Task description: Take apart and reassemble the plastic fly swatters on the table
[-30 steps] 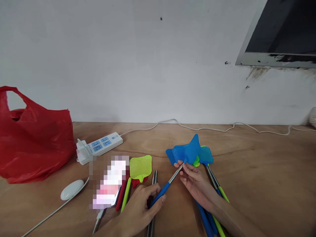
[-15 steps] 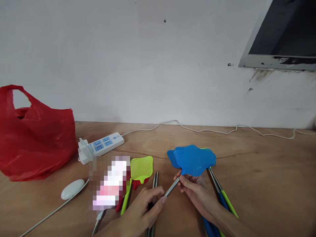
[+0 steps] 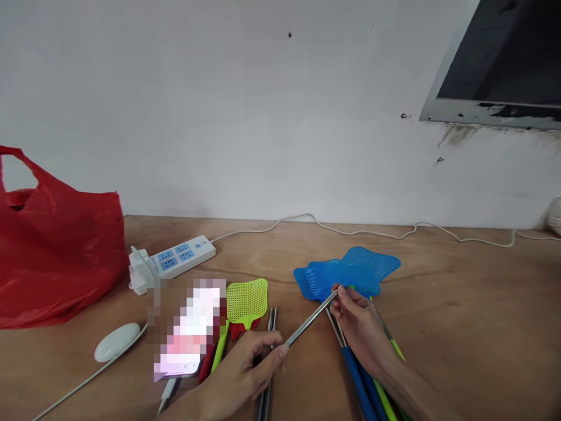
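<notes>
My left hand is closed around the near end of a silver metal rod that slants up to the right. My right hand pinches the rod's far end where it meets a blue fly swatter head. Under that head lies a pile of blue swatter heads, whose blue and green handles run back under my right forearm. A green swatter head lies to the left, over a red one. Two bare metal rods lie beneath my left hand.
A red plastic bag stands at the left on the wooden table. A white power strip lies near the wall with its cable trailing right. A white mouse and a blurred-out object lie front left.
The blue swatter head has swung from upright to flat and moved right over the pile. The rod has stretched longer between my hands, and its blue handle has vanished into my left hand.
</notes>
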The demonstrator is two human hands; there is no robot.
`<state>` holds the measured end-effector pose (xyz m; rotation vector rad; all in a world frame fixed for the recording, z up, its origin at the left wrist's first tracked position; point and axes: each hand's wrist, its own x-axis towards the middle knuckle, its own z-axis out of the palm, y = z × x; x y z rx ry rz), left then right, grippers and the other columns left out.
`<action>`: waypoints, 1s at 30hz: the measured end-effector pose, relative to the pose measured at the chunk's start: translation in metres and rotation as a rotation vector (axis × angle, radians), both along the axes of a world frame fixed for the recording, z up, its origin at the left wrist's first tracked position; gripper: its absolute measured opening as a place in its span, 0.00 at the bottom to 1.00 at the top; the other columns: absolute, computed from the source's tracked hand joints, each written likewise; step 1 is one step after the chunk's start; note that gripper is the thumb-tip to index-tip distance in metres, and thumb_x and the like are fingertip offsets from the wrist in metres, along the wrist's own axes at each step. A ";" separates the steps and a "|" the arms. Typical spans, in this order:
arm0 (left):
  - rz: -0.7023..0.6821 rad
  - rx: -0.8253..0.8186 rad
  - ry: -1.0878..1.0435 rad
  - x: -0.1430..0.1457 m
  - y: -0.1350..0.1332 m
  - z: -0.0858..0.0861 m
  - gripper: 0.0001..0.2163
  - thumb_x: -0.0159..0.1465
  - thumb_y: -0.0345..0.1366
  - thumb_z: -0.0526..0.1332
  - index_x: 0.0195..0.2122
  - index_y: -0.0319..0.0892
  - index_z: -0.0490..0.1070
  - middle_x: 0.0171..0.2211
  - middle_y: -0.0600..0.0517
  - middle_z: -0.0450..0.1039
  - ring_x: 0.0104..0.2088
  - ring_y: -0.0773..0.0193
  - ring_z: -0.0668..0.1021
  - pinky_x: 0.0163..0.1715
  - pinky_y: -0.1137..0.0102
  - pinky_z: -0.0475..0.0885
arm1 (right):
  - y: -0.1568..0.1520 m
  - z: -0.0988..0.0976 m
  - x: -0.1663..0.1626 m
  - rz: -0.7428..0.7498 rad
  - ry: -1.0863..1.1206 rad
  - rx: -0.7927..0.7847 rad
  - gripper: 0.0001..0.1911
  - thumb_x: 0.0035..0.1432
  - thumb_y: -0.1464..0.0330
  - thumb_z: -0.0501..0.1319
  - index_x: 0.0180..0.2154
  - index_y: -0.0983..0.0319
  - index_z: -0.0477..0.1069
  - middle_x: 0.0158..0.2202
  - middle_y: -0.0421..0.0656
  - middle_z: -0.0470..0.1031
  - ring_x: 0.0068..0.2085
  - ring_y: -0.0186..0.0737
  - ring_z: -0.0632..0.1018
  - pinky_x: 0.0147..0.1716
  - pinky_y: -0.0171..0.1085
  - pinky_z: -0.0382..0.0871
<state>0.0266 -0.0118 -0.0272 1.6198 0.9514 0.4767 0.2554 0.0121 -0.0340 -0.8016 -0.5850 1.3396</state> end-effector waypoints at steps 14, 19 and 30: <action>0.024 -0.009 0.067 0.005 -0.019 -0.010 0.30 0.62 0.69 0.49 0.29 0.44 0.64 0.19 0.60 0.57 0.16 0.71 0.63 0.15 0.75 0.57 | -0.006 0.015 0.004 0.145 -0.061 0.006 0.15 0.44 0.59 0.76 0.28 0.64 0.81 0.19 0.38 0.69 0.21 0.29 0.67 0.19 0.30 0.63; 0.091 0.200 0.253 -0.007 -0.012 -0.006 0.25 0.65 0.60 0.54 0.44 0.43 0.72 0.35 0.50 0.69 0.37 0.59 0.72 0.37 0.69 0.68 | -0.002 0.017 0.009 0.018 0.025 -0.076 0.24 0.44 0.48 0.72 0.32 0.63 0.80 0.19 0.39 0.71 0.20 0.31 0.68 0.18 0.30 0.65; 0.048 0.329 0.307 -0.011 -0.001 -0.002 0.20 0.72 0.51 0.46 0.40 0.44 0.70 0.37 0.50 0.74 0.40 0.57 0.74 0.43 0.67 0.67 | -0.010 0.005 -0.011 0.048 -0.259 -0.014 0.22 0.49 0.51 0.71 0.36 0.63 0.79 0.19 0.37 0.69 0.18 0.30 0.66 0.14 0.30 0.59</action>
